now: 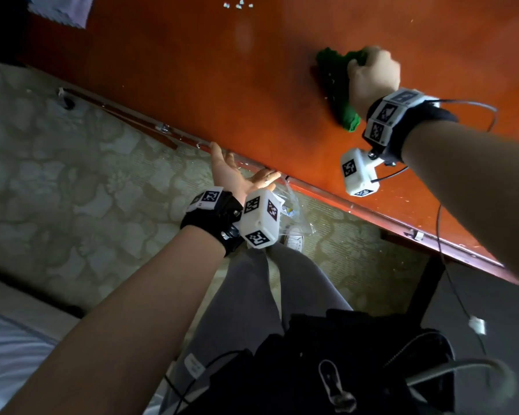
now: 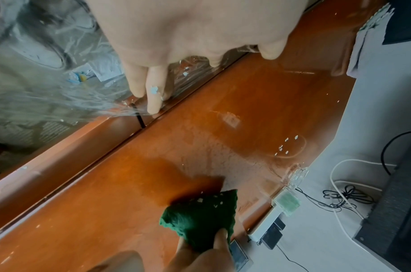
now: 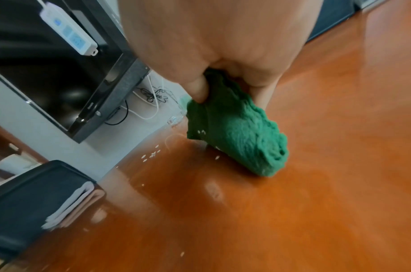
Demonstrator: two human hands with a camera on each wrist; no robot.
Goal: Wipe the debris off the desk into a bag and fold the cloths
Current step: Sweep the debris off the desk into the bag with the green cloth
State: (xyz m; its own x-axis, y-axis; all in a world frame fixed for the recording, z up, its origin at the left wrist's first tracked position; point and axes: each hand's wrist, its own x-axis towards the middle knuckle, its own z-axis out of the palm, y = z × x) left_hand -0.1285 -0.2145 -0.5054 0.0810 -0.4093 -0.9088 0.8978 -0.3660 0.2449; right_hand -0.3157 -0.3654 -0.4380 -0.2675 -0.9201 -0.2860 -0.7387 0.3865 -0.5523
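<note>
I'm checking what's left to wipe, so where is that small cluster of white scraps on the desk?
In the head view, the white scraps lie on the desk near its far edge, beyond and left of the green cloth gripped by the right hand.

Dim, warm light; pale glare streaks the glossy worktop in both wrist views. Motion blur softens the cloth and its dark shadow. Strong wide-angle bending at edges; close skin is out of focus
</note>
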